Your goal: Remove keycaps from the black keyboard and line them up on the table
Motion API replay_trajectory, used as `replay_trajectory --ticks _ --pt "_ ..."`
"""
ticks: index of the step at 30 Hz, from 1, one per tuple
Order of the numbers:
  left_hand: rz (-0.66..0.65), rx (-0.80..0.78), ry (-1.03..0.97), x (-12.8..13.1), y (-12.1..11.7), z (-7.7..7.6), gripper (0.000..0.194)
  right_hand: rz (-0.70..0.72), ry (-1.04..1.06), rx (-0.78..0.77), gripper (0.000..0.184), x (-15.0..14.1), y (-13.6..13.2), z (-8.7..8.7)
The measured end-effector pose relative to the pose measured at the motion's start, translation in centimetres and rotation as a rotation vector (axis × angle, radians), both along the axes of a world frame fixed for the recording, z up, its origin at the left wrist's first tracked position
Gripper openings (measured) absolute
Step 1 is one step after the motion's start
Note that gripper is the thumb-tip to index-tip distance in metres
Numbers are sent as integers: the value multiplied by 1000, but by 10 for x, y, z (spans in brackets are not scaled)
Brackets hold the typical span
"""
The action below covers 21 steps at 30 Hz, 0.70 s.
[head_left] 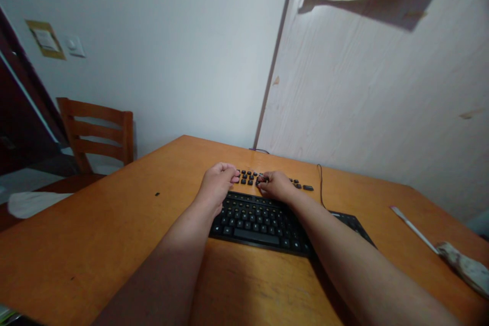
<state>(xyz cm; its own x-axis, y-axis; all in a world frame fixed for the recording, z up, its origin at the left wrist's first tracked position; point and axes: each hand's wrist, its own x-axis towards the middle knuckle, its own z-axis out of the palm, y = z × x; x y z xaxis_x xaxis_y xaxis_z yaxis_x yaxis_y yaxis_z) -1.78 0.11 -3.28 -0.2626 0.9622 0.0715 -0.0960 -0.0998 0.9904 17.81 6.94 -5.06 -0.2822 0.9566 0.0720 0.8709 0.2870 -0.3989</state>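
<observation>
A black keyboard (255,221) lies on the wooden table, partly hidden beneath my right forearm. Behind its far edge, loose black keycaps (250,177) are laid out in rows. My left hand (218,184) is at the left end of these rows, thumb and fingers pinched together; whether a keycap is between them is too small to tell. At the middle of the rows, my right hand (278,186) has its fingertips closed around a dark keycap (261,180). More keycaps (307,188) lie to the right of that hand.
One small black piece (157,194) lies apart on the table (126,234) at left. A cable (320,183) runs behind the keyboard. To the right are a thin white brush-like stick (414,229) and a crumpled cloth (464,265). A wooden chair (97,135) stands at left.
</observation>
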Motion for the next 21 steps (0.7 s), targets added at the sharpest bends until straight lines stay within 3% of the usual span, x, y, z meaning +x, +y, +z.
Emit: replay_trajectory --ticks 21 --pt "-32 -32 -18 3 -3 2 18 -2 -41 14 20 -6 -7 3"
